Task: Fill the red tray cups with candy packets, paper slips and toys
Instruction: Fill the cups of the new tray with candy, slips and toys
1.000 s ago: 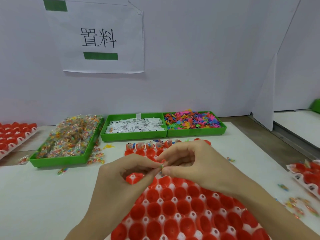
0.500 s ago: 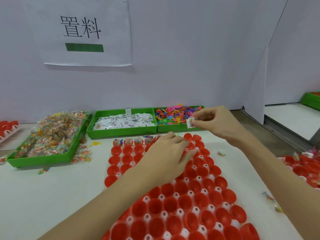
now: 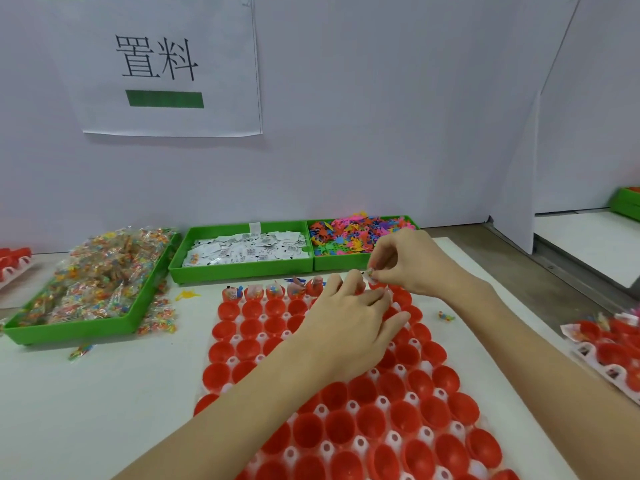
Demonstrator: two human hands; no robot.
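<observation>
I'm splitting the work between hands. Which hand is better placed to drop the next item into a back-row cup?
Probably the right hand: it pinches a small paper slip just above the red tray's back row. The left hand lies over cups further forward, with nothing visible in its fingers.

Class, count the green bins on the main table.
3: candy bin at left, paper-slip bin in the middle, toy bin beside it on the right.

Glossy red plastic cup tray (image 3: 242, 375) w/ smooth shiny cups, on matt white tabletop (image 3: 104, 410). Behind tray: smooth green plastic bins (image 3: 242, 268), crinkly clear-film candy packets (image 3: 100, 282), matt white paper slips (image 3: 249, 249), bright plastic toys (image 3: 346, 233).
</observation>
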